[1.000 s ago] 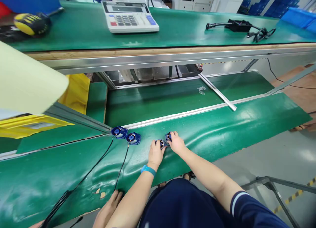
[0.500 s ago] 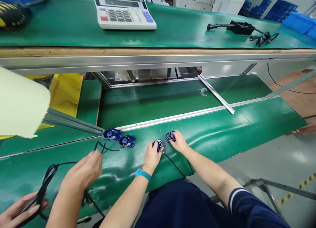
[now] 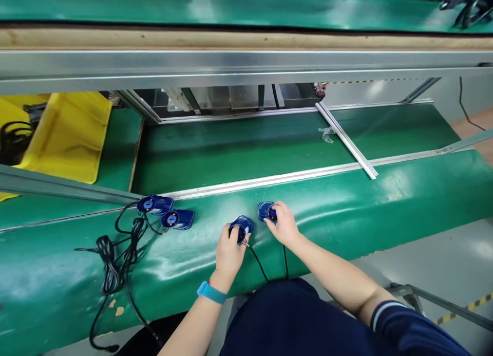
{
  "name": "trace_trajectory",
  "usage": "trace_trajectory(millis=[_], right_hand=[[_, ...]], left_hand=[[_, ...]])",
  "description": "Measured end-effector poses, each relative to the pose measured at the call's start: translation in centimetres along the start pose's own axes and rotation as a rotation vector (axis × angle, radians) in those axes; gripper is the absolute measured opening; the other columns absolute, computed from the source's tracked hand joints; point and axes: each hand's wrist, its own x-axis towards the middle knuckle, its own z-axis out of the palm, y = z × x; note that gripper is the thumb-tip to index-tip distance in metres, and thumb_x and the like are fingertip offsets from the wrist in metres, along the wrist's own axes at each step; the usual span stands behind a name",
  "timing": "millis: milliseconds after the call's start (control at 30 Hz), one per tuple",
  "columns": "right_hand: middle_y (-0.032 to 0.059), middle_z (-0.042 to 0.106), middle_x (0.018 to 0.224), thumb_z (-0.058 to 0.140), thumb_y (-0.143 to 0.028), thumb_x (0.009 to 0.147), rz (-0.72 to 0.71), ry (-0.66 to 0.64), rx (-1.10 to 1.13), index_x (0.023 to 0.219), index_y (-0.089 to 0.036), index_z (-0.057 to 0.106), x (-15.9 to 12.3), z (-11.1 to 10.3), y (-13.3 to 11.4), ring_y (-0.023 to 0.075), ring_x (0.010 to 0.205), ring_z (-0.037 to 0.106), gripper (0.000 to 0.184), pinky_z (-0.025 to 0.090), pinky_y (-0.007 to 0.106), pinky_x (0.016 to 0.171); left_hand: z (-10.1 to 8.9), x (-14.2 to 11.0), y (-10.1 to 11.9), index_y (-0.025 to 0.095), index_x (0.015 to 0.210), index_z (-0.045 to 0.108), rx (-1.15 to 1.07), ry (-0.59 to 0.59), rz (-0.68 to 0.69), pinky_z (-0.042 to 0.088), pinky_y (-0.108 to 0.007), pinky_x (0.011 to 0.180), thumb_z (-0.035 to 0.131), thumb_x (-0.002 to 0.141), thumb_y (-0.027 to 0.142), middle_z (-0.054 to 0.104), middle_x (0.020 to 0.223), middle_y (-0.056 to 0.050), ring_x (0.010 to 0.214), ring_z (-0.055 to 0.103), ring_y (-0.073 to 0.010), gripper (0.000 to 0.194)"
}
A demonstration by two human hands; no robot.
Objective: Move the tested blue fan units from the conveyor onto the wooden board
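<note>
Left blue unit and right blue unit lie on the green bench mat, the right one at about two o'clock from the left. From where I stand, the left hand has its fingers curled around one; the right hand grips the other in a narrow pinch. What worries me is the thin black cables running towards five and six o'clock: caught against the wearer's body, they could tug a unit askew or strain its lead. The mat's ripples might tip one. At nine o'clock from the left hand, the looped cable bundle could snag and drag the spare blue units, close together at ten o'clock. They all look glossy, with rounded corners and dark circular faces partly hidden by fingers on the held pair.
</note>
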Motion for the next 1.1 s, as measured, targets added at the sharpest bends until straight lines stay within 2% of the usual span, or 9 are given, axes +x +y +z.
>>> trace_trajectory(millis=[133,267,400,567,800,900,967,1033,1100], right_hand=[[0.019,0.056,0.128,0.07,-0.018,0.082,0.002,-0.088,-0.043,0.117,-0.013,0.059,-0.6,-0.4,-0.3,0.0303,0.116,0.054,0.037,0.048,0.05,0.104],[0.0198,0.052,0.136,0.069,-0.019,0.085,-0.032,-0.067,-0.055,0.122,-0.014,0.058,-1.1,-0.8,-0.5,0.0306,0.119,0.052,0.039,0.045,0.051,0.108],[0.0199,0.056,0.128,0.071,-0.014,0.081,0.039,-0.168,-0.088,0.117,-0.011,0.06,-1.7,-1.0,-1.0,0.0307,0.114,0.054,0.038,0.048,0.049,0.105],[0.0195,0.052,0.137,0.068,-0.019,0.086,0.024,-0.11,-0.087,0.124,-0.013,0.058,-2.8,-0.2,-2.2,0.0308,0.121,0.052,0.04,0.045,0.049,0.109],[0.0225,0.043,0.148,0.07,-0.015,0.084,0.117,-0.178,-0.05,0.131,-0.012,0.055,-2.3,0.9,-3.6,0.032,0.132,0.049,0.049,0.043,0.047,0.111],[0.0222,0.041,0.151,0.07,-0.025,0.086,0.137,0.053,0.067,0.139,-0.014,0.049,-7.0,-0.4,-2.1,0.0318,0.138,0.044,0.057,0.042,0.048,0.113],[0.0181,0.058,0.13,0.057,-0.032,0.095,0.289,0.206,0.116,0.126,-0.015,0.056,-12.6,-1.0,-0.2,0.0283,0.125,0.055,0.035,0.047,0.044,0.105],[0.0126,0.065,0.105,0.043,-0.029,0.099,0.6,0.175,0.106,0.109,-0.016,0.061,-19.0,-0.7,1.8,0.0242,0.104,0.063,0.025,0.051,0.038,0.095],[0.0117,0.066,0.102,0.048,-0.024,0.094,0.894,-0.021,0.087,0.11,-0.015,0.063,-24.3,1.0,3.4,0.0238,0.1,0.065,0.024,0.051,0.036,0.092]], left_hand=[[-0.1,-1.0,0.8,0.013,0.111,0.064,0.059,-0.066,-0.049,0.059,-0.038,0.081,0.069,0.09,0.032,0.059,0.12,-0.017,0.095,0.066,-0.0289,0.029],[0.1,-1.5,0.9,0.012,0.12,0.062,0.049,0.008,-0.015,0.057,-0.04,0.092,0.068,0.09,0.036,0.057,0.128,-0.02,0.111,0.064,-0.0318,0.038],[0.2,-1.8,1.0,0.012,0.111,0.065,0.069,-0.083,-0.048,0.06,-0.04,0.082,0.07,0.089,0.032,0.059,0.122,-0.02,0.097,0.067,-0.0308,0.03],[0.2,-1.9,2.0,0.014,0.117,0.062,0.008,-0.003,0.026,0.057,-0.041,0.094,0.066,0.092,0.034,0.056,0.129,-0.02,0.112,0.063,-0.0307,0.032],[0.0,-0.3,1.4,0.013,0.106,0.063,0.115,-0.221,0.033,0.056,-0.042,0.088,0.068,0.089,0.029,0.059,0.115,-0.018,0.099,0.064,-0.0306,0.023],[-0.3,-0.3,0.9,0.006,0.111,0.063,0.151,-0.093,0.142,0.052,-0.046,0.1,0.067,0.09,0.033,0.053,0.128,-0.026,0.119,0.056,-0.0383,0.035],[-0.2,-0.2,0.8,0.001,0.122,0.059,0.172,-0.012,0.224,0.049,-0.05,0.105,0.066,0.091,0.036,0.045,0.14,-0.031,0.131,0.046,-0.0429,0.047],[-0.1,0.1,0.9,0.004,0.137,0.053,0.199,-0.027,0.319,0.049,-0.052,0.102,0.061,0.094,0.04,0.041,0.145,-0.031,0.134,0.045,-0.043,0.056],[0.2,0.7,1.3,0.014,0.147,0.048,0.245,-0.123,0.407,0.051,-0.051,0.096,0.052,0.098,0.039,0.045,0.145,-0.028,0.13,0.049,-0.0404,0.055]])
